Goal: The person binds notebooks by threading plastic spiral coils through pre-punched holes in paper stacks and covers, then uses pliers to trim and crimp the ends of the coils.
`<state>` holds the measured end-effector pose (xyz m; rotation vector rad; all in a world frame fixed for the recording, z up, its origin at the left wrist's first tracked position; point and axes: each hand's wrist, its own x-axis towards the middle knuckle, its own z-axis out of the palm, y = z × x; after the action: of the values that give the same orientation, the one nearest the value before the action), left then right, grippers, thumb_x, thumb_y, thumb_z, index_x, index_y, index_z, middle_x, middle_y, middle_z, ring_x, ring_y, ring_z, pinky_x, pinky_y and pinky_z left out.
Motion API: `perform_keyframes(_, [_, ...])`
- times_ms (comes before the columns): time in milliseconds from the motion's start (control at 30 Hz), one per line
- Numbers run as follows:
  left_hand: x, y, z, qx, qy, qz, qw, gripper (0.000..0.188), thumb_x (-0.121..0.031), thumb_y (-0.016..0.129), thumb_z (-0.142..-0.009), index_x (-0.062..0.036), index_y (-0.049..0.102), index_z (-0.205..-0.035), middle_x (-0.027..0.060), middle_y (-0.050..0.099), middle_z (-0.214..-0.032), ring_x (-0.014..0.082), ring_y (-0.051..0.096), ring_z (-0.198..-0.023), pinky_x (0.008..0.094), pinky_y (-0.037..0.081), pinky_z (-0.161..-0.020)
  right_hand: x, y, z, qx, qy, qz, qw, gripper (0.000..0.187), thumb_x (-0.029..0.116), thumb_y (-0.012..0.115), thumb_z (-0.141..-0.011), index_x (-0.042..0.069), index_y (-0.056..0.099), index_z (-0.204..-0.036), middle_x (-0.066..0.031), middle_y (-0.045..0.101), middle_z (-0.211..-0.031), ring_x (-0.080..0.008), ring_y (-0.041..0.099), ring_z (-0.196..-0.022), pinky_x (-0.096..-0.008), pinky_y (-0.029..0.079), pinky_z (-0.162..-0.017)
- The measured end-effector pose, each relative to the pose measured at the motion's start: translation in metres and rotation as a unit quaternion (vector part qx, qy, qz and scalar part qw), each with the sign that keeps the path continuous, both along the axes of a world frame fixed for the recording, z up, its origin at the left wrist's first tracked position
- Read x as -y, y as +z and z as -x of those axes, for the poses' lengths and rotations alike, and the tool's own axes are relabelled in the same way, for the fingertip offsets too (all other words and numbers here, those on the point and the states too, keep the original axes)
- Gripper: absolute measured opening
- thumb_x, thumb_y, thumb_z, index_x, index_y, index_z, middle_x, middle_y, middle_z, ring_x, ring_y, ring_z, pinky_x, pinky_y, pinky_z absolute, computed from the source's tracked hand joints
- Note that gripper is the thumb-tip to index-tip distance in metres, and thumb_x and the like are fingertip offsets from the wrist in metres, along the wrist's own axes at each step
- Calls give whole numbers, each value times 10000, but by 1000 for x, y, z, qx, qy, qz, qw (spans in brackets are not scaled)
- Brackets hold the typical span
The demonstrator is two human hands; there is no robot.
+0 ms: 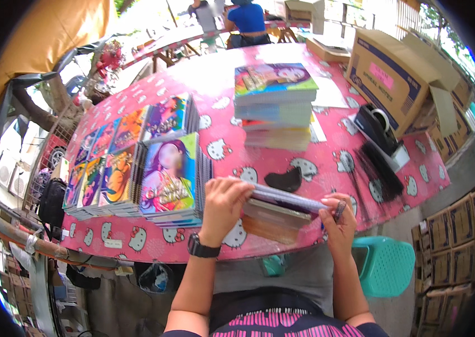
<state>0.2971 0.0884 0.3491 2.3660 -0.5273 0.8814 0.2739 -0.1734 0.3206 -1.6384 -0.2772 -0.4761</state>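
Note:
Both my hands hold a notebook (288, 197) at the table's near edge, seen almost edge-on. My left hand (226, 201) closes around its left end, and my right hand (338, 222) pinches its right end. A short dark wire coil (340, 208) shows by my right fingers; whether it is attached to the notebook I cannot tell. Beneath the notebook is a brown block-like thing (271, 226), partly hidden. Just beyond lies a black curved object (284, 179). To the right, a bundle of black spiral coils (380, 174) rests on the table.
Stacks of spiral notebooks with colourful covers (170, 174) fill the left of the pink table (215, 112). A tall notebook pile (275, 104) stands at the far middle. Cardboard boxes (389, 78) are at far right. A green stool (386, 267) is near right. People sit beyond.

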Motion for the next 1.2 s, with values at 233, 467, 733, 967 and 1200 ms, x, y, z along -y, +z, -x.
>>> perform_keyframes(233, [9,0,-11,-71,30,42,996,78,-177,648,-854,-115,680,-889,22,602,-840,219,559,-839,359,358,-808,-2,13,-5,-45,-22,71,996,212,79,708,-821,11,661,-1017,-20,565,-877,-69,494,-682,-218,392,-611])
perform_keyframes(467, [15,-1,-21,-107,58,58,991,74,-186,650,-846,-124,684,-871,15,589,-814,207,545,-838,356,316,-804,-4,9,-18,-137,-4,-21,990,186,81,682,-870,7,664,-1040,49,593,-787,-19,458,-671,-185,356,-603])
perform_keyframes(733, [29,2,-14,-56,136,10,989,149,-178,653,-826,-149,689,-968,21,598,-964,201,545,-976,413,300,-914,-2,4,-22,-168,31,-78,982,180,80,677,-881,14,664,-1048,63,574,-755,-8,456,-670,-177,351,-593])
perform_keyframes(967, [59,3,-1,-78,-43,12,996,199,-147,687,-794,-138,685,-993,24,637,-1043,219,566,-1081,512,164,-1101,4,5,-16,-105,30,15,994,193,136,621,-931,27,648,-1088,42,552,-810,-3,433,-639,-180,321,-553])
perform_keyframes(1200, [87,6,20,-43,-42,-9,998,389,-391,705,-775,-135,625,-1057,12,597,-1038,201,543,-1100,585,46,-1101,32,15,14,-158,96,13,983,345,220,486,-1009,14,493,-1286,20,477,-809,-44,402,-639,-194,343,-560])
